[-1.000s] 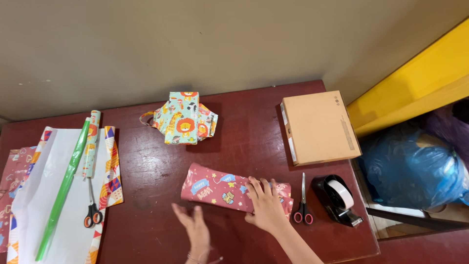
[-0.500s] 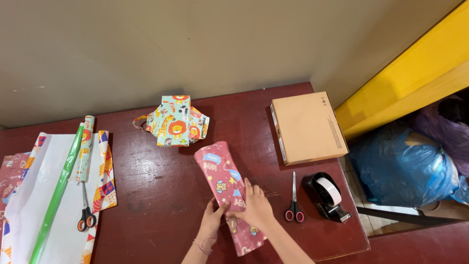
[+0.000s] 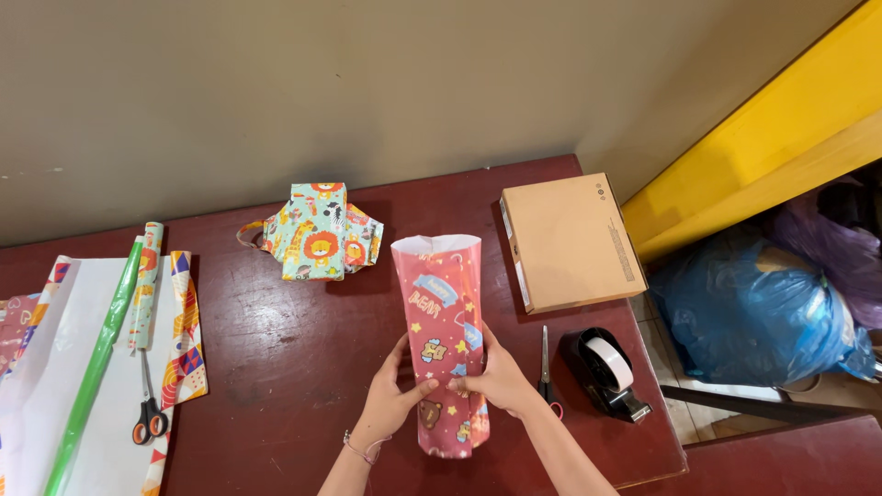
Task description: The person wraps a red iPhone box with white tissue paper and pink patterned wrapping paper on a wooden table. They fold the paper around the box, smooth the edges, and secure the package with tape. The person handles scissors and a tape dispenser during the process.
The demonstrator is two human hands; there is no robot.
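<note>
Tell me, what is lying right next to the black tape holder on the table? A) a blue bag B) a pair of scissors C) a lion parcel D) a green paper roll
B: a pair of scissors lies on the table just left of the black tape holder, beside the right hand holding the pink wrapped parcel.

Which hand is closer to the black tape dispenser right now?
Right. The right hand grips the pink wrapped package on the side facing the black tape dispenser; the left hand holds the package's far side.
</note>
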